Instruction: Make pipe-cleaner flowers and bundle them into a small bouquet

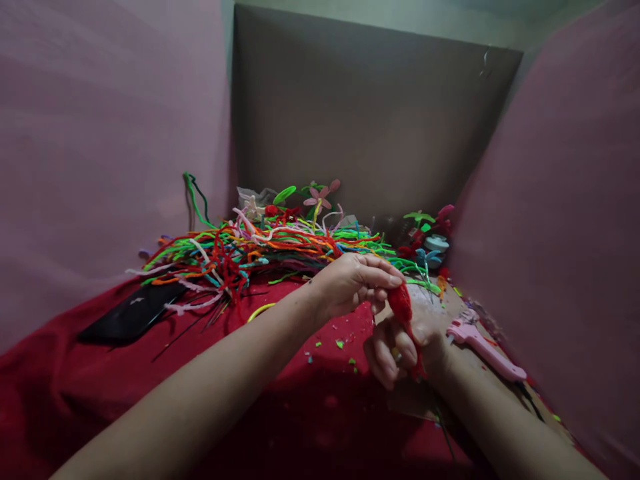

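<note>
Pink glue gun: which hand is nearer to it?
Right. The right hand sits just left of the pink glue gun, not touching it; the left hand is farther left and higher. Both grip the red fuzzy piece.

You are sitting at a makeshift craft station, a small handwork corner screened off on three sides. Pink cloth point(100, 133) hangs to your left and right, and a plain cardboard sheet point(370, 113) stands at the back. The table point(75, 400) is covered in red fabric. A loose heap of pipe cleaners point(260, 250) in many colours sprawls across it. Finished pipe-cleaner flowers point(320, 195) stand behind the heap, and a red pipe-cleaner piece point(401, 307) is being shaped in front of you. A pink glue gun point(483, 347) lies on a cardboard mat point(463, 300) at the right. Small clipped scraps point(340, 343) dot the cloth, and a black phone point(133, 313) lies at the left.
</note>
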A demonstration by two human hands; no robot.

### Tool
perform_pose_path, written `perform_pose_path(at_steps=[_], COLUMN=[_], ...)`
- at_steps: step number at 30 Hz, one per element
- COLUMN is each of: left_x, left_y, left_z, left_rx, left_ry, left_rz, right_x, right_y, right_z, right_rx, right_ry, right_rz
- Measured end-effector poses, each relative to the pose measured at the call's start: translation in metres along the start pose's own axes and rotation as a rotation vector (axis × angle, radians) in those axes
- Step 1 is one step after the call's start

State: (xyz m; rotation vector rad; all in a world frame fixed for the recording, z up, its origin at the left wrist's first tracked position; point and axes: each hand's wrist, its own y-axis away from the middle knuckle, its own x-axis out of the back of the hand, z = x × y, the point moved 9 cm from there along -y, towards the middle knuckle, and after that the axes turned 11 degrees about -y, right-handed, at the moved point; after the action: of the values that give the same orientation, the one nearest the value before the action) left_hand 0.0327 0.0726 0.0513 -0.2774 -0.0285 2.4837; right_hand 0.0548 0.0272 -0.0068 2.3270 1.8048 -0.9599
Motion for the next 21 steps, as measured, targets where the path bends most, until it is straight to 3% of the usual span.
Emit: perform_pose_path(at_steps=[7,11,18,21], left_x=[0.005,0.005,0.006,0.006], left_y=[-0.003,-0.003,0.001,0.002], left_z=[-0.004,-0.004,-0.009,-0.011], left_rx=[0.002,-0.008,0.038,0.044], left_ry=[0.03,0.025,0.009,0.024], left_rz=[0.042,-0.008,-0.096,-0.104], right_x=[0.007,0.011,-0.002,0.009], right_y=[0.001,0.002,0.003,0.006], right_z=[0.004,0.011,0.011,0.023], right_rx=[-0.008,-0.007,0.167,0.043], right_ry=[-0.054,-0.069,-0.239,-0.12], right_rz=[0.056,0.033,-0.226,-0.069])
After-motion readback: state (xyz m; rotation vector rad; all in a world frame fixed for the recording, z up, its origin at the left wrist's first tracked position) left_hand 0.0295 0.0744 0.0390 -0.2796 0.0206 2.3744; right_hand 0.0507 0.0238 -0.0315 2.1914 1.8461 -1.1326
